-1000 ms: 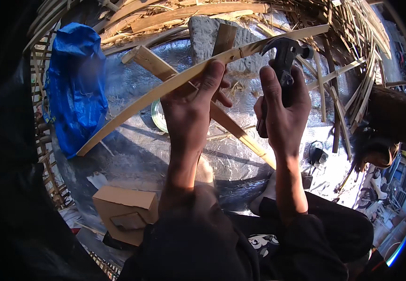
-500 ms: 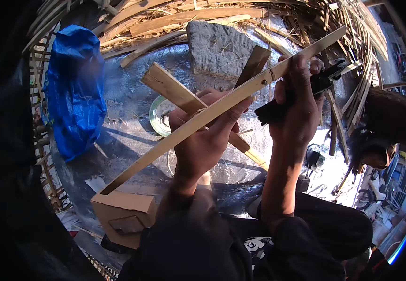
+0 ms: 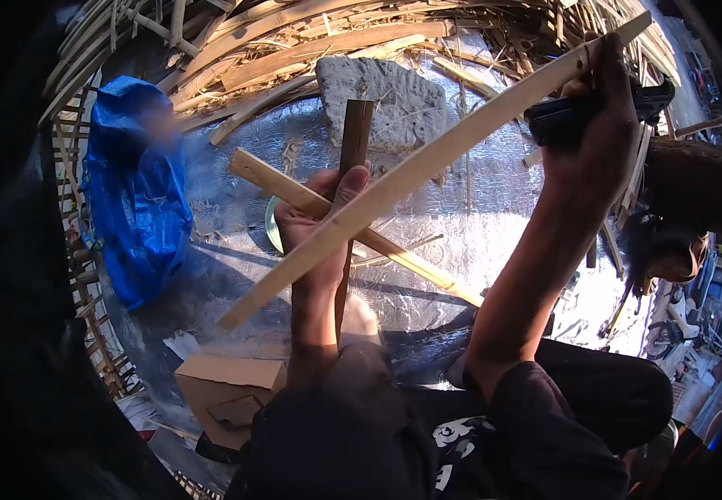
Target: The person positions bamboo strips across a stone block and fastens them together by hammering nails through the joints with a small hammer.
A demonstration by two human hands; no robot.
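Note:
My left hand [image 3: 315,242] is closed around two crossed bamboo slats, a pale slat [image 3: 276,182] and a dark brown slat [image 3: 356,137]. Its thumb lies near the crossing. A long pale bamboo slat [image 3: 452,143] slants up to the right in front of that hand; whether the left hand touches it cannot be made out. Higher up at the right, my right hand [image 3: 598,137] grips the far part of this long slat between thumb and fingers. The same hand also holds a black-handled tool [image 3: 554,122], whose kind is unclear.
A rough grey stone block [image 3: 386,104] lies ahead on the silvery sheet [image 3: 427,200]. Piled bamboo strips [image 3: 336,46] line the back. A blue plastic bag [image 3: 137,225] stands at the left, a cardboard box [image 3: 227,396] at the lower left. A round glass-like rim [image 3: 274,225] shows behind my left hand.
My right hand has moved up and right, carrying the long slat and black tool. My left hand has shifted slightly left, and the dark slat has turned more upright.

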